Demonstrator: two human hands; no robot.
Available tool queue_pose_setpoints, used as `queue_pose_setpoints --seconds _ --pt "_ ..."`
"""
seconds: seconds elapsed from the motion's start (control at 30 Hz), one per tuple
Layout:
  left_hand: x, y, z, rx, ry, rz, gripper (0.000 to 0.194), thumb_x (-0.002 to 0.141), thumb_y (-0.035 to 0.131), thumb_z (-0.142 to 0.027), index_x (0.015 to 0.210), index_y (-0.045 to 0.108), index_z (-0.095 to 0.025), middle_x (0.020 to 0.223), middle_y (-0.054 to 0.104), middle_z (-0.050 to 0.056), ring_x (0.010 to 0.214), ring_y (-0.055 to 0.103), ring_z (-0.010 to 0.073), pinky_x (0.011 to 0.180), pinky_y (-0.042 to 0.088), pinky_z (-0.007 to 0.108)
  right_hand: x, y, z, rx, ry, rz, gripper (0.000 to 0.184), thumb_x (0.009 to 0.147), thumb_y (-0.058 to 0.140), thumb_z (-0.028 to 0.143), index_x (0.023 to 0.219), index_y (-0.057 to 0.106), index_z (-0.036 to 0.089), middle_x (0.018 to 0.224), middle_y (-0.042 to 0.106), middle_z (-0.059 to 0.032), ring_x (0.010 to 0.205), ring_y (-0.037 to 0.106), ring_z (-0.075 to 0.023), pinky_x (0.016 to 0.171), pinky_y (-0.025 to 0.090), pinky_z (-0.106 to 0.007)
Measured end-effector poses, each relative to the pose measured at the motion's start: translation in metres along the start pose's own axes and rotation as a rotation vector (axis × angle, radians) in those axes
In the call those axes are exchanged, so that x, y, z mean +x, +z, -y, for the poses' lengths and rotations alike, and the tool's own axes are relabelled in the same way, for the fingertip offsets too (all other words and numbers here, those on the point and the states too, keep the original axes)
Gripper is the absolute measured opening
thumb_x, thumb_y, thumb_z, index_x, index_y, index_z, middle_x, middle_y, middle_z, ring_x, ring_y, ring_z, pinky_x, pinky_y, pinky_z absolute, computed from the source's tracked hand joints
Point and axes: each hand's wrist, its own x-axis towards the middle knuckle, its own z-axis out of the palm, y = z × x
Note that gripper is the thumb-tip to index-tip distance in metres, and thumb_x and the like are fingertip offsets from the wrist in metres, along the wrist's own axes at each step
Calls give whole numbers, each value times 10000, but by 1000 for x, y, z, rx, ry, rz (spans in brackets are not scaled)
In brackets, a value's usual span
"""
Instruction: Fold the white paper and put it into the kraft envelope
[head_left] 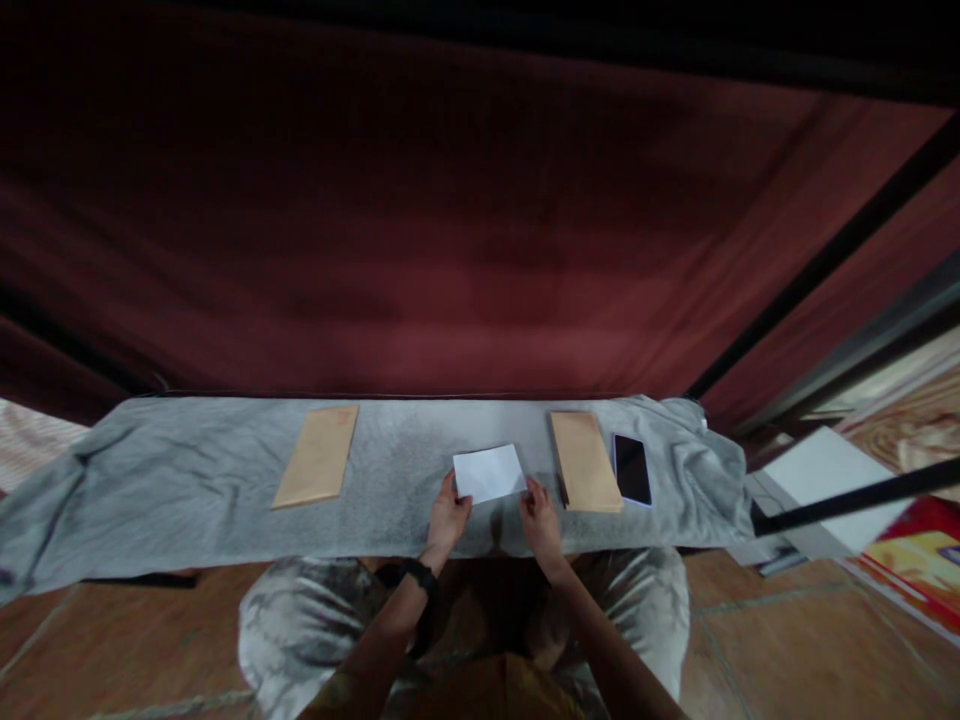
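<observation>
A blank white sheet of paper (490,474) is held between my two hands, just above the grey cloth and slightly tilted. My left hand (448,515) grips its lower left corner. At the lower right corner, my right hand (538,515) pinches the edge. To the right lies a stack of brown envelopes (586,460), with something dark along its left edge. Another brown envelope pile (319,455) rests further left on the cloth. What is on the sheet's underside is hidden.
A grey cloth (202,480) covers the narrow table. Beside the right stack lies a phone (632,469) with a dark screen. A dark red curtain (450,250) hangs behind the table. Past the right end are a black bar (855,498) and white sheets (825,480).
</observation>
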Motion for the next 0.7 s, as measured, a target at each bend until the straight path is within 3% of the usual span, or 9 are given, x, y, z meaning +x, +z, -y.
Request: queue_pose_setpoints --seconds 0.13,0.27,0.43,0.57,0.7 --pt "-1 -3 -7 178 84 -26 668 728 623 -136 1382 492 -168 767 698 7 727 673 214 734 487 298 -8 5 6 -331 -243 131 424 936 460 246 1338 581 185 1373 589 -138 1298 511 -275 1100 404 -474" --pt "-4 -5 -13 316 72 -54 658 760 607 -158 1406 485 -175 866 732 53 808 696 242 804 497 323 -12 9 6 -551 -397 280 473 984 410 217 1451 477 177 1496 498 -119 1395 426 -262 1162 310 -493" --pt "-9 -6 -12 531 115 -102 614 826 564 -203 1431 470 -159 1068 723 135 889 690 273 850 504 370 -16 8 5 -665 -454 365 472 1005 433 265 1471 459 200 1551 424 -108 1433 378 -276 1181 244 -528" --pt "-14 3 -6 772 385 -153 519 915 432 -207 1429 488 -156 1370 588 178 1240 560 312 1062 404 457 -17 8 6 -691 -464 362 493 1006 437 278 1492 427 193 1568 392 -107 1442 367 -274 1187 234 -526" --pt "-18 18 10 867 628 11 489 971 395 -279 1438 492 -174 1550 434 133 1459 336 281 1190 257 473 -18 8 6 -674 -478 345 493 995 441 239 1487 434 202 1559 408 -105 1444 367 -263 1191 236 -526"
